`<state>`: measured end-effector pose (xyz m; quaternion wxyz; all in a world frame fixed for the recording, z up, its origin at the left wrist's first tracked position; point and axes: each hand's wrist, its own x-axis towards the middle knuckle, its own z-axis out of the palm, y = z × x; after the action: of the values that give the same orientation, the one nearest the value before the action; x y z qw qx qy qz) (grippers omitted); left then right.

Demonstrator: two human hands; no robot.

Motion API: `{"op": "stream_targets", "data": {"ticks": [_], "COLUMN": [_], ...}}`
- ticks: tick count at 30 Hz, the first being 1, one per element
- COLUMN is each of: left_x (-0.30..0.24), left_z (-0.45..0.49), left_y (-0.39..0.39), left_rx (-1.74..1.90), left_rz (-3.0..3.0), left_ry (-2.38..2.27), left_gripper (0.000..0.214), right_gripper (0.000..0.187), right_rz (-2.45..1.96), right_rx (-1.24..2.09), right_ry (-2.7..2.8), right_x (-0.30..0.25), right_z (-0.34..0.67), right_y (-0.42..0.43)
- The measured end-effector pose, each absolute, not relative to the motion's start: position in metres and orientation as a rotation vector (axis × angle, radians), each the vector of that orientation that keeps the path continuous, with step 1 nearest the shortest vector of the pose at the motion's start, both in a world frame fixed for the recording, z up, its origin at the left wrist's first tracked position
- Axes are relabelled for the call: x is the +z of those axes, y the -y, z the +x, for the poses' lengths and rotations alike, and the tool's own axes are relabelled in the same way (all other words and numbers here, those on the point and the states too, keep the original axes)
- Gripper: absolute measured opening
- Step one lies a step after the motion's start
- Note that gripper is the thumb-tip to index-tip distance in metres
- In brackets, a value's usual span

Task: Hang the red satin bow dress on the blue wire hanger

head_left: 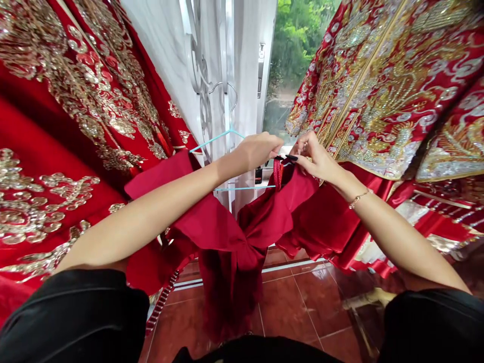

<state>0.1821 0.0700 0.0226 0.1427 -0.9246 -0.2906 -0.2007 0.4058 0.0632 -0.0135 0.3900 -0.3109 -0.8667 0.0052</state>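
Red satin garment (242, 237) | right hand (313, 156): fingers (300, 148) pinching dark strap (286, 159) | left hand (257, 151) curled alongside (blue hanger (212, 141) behind)

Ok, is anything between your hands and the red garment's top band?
Nothing visible. Your left hand and right hand are right at the red band, with no object between. The gold-embroidered red robe hangs close to the right hand, but not between.
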Motion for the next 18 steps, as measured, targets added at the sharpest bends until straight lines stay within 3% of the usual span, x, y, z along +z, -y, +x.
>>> {"op": "stream_targets", "data": {"ticks": [5, 8, 12, 18], "left_x": [0.032, 0.046, 0.065, 0.077], "left_z": [0.193, 0.19, 0.181, 0.185], "left_y": [-0.077, -0.085, -0.091, -0.097], "left_rx": [-0.616, -0.453, -0.237, -0.083], "left_rz": [-2.837, -3.058, -3.19, -3.22], "left_ry": [0.737, 0.585, 0.515, 0.711], "left_gripper": [0.025, 0.038, 0.054, 0.048], "right_gripper": [0.051, 0.052, 0.057, 0.064], "right_rz": [-0.775, -0.757, -0.791, -0.857], "right_rx": [0.135, 0.255, 0.151, 0.039], "right_ry": [1.978, 1.863, 1.822, 1.779], "right_x": [-0.016, -0.016, -0.021, -0.024], "right_z": [0.402, 0.401, 0.404, 0.406], "right_y": [-0.078, -0.078, -0.075, -0.07]}}
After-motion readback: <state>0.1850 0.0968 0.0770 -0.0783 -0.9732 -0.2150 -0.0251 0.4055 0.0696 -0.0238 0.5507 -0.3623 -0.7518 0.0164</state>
